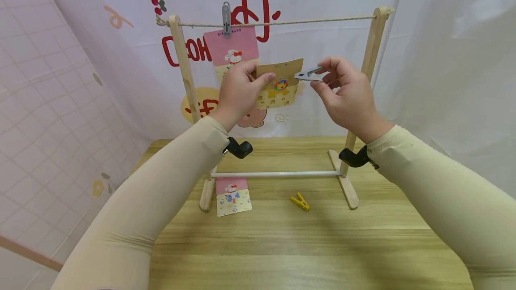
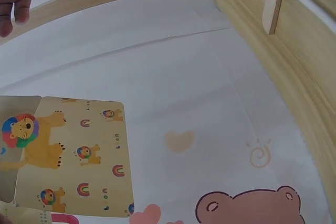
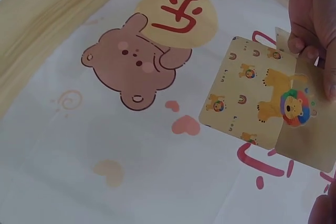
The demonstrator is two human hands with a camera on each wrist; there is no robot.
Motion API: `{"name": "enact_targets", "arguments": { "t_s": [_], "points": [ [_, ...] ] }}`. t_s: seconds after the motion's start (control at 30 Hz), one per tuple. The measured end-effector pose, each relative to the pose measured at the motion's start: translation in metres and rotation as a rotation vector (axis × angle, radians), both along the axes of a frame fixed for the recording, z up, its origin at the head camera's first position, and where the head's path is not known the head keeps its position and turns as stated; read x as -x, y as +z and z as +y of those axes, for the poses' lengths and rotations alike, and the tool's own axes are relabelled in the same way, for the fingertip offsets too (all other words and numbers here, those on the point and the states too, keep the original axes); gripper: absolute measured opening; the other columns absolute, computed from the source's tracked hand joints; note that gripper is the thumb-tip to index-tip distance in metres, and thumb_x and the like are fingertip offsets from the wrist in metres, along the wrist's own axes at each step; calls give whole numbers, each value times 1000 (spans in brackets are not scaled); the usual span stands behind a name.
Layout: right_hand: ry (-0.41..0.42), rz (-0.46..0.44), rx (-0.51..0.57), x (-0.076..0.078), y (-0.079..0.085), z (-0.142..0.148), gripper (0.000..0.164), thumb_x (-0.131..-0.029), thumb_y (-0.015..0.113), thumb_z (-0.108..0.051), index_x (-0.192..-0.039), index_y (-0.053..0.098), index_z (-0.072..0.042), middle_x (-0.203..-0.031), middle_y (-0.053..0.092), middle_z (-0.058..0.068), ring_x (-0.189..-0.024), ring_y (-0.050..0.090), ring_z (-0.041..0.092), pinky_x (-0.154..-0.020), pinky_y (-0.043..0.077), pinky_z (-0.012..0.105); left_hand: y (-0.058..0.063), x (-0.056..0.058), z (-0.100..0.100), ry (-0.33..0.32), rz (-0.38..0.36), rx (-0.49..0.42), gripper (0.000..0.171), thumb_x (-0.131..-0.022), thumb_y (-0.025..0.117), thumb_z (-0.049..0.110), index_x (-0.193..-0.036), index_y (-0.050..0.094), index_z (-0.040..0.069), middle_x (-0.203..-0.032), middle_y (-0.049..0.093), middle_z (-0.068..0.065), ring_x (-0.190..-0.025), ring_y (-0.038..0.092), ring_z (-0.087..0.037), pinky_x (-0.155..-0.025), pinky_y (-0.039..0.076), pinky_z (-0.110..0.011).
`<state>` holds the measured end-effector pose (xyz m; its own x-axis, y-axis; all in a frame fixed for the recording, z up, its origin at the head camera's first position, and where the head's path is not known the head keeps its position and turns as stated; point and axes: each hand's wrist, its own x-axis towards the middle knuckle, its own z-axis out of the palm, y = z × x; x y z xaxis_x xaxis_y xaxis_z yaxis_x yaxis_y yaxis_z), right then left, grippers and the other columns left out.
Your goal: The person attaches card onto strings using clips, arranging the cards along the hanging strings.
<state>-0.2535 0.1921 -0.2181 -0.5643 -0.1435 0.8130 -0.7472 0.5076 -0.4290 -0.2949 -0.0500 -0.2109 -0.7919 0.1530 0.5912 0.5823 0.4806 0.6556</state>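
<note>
My left hand (image 1: 240,91) pinches the left edge of a tan and yellow card with a lion on it (image 1: 277,98), held up below the rope. Thumb in front, the fingers go behind the card. In the right wrist view the lion card (image 3: 252,93) is seen from the other side of the hands. My right hand (image 1: 348,95) pinches a grey clothes peg (image 1: 308,75) by its handles, its tip right at the card's right edge. A pink and yellow rabbit card (image 1: 231,48) hangs from the rope by another grey peg (image 1: 226,19), partly covered by my left hand.
The rope (image 1: 314,22) runs between two wooden posts (image 1: 375,39) joined low by a white bar (image 1: 278,174). On the wooden table (image 1: 282,245) lie a yellow peg (image 1: 300,201) and another rabbit card (image 1: 234,197), near the left foot (image 1: 207,195) of the stand.
</note>
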Motion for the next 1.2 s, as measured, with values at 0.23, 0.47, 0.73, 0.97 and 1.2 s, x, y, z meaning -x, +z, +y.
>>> {"name": "enact_targets", "arguments": {
  "t_s": [0.23, 0.47, 0.73, 0.97, 1.2],
  "points": [
    [-23, 36, 10, 3, 18, -4, 25, -96, 68, 3, -120, 63, 7, -110, 74, 7, -75, 61, -6, -67, 45, 15, 11, 5, 3, 10, 8, -39, 44, -98, 76, 39, -76, 50, 11, -72, 43, -4, -64, 42, -18, -60, 32, -28],
    [-46, 58, -14, 5, 30, -8, 25, -96, 71, 0, -119, 65, 6, -110, 73, 4, -76, 61, -8, -67, 46, 16, 17, 9, 5, 33, 43, -63, 43, -97, 76, 38, -76, 50, 12, -70, 44, -3, -67, 46, -16, -60, 32, -26],
    [-94, 130, -47, 8, 51, -12, 23, -96, 73, -1, -117, 68, 6, -113, 74, 11, -84, 60, -10, -80, 49, 13, 27, 10, 12, 79, 72, -92, 47, -97, 76, 39, -75, 44, 14, -70, 41, -2, -65, 45, -17, -60, 30, -26],
    [-157, 147, -71, 7, 67, -16, 20, -96, 76, -6, -114, 73, 2, -114, 74, 11, -91, 57, -1, -82, 46, 15, 37, 9, 17, 114, 46, -128, 41, -96, 75, 42, -78, 49, 16, -76, 45, 0, -71, 47, -16, -61, 30, -26],
    [-215, 134, -108, 10, 79, -19, 21, -96, 77, -12, -116, 75, -4, -116, 75, 10, -98, 58, 13, -84, 43, 17, 42, 11, 19, 140, 62, -147, 42, -96, 75, 42, -77, 48, 17, -75, 44, 1, -69, 46, -15, -60, 29, -26]
  ]
}}
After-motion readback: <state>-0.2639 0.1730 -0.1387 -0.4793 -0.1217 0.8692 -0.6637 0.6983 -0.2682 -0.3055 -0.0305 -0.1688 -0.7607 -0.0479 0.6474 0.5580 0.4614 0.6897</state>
